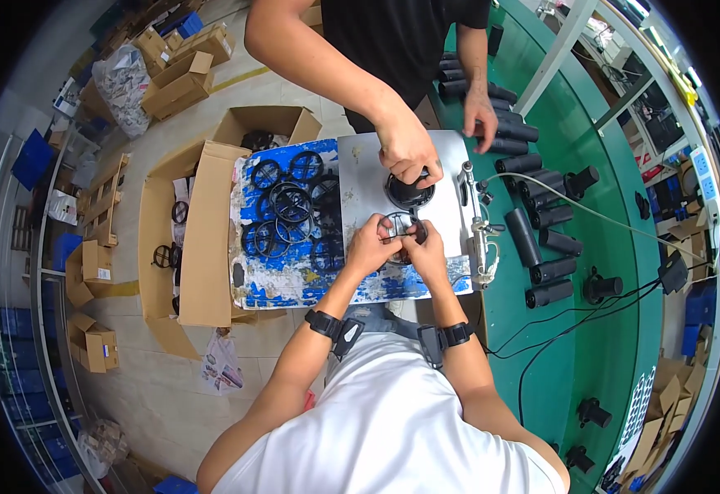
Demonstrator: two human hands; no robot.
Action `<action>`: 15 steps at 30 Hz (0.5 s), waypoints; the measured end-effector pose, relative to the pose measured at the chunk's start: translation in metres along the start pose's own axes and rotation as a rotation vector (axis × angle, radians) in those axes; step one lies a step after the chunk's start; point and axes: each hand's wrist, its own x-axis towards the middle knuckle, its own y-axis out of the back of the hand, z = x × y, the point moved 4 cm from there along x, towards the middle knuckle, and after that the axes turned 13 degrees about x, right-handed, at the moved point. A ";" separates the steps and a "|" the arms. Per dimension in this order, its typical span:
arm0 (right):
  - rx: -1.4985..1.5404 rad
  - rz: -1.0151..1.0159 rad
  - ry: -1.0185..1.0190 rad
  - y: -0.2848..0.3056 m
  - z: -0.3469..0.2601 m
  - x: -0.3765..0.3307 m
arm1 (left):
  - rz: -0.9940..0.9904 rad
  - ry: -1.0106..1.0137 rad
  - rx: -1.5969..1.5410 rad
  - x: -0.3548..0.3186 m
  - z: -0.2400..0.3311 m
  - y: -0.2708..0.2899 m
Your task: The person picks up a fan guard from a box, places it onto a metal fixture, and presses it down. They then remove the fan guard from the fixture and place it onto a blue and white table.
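Between my two hands is a black plastic ring with crossbars point(399, 221), held low over the metal plate point(364, 177) on the worktable. My left hand point(370, 245) pinches its left side, and my right hand point(426, 249) grips its right side with bent fingers. Just beyond it, a co-worker's hand point(407, 144) presses down on a round black part point(409, 196). The co-worker's other hand point(479, 118) hangs open over the table's far right corner. To the left, several similar black rings point(290, 204) lie loosely piled on the blue, paint-worn board point(278, 284).
A metal clamp fixture with a hose point(479, 230) stands along the plate's right edge. Several black cylinders point(525, 237) lie on the green bench point(558, 337), with cables point(591, 309) across it. An open cardboard box point(212, 239) adjoins the table's left side.
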 end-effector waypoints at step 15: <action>-0.048 0.020 0.019 0.002 0.008 -0.001 | 0.018 -0.025 0.036 -0.005 0.004 0.002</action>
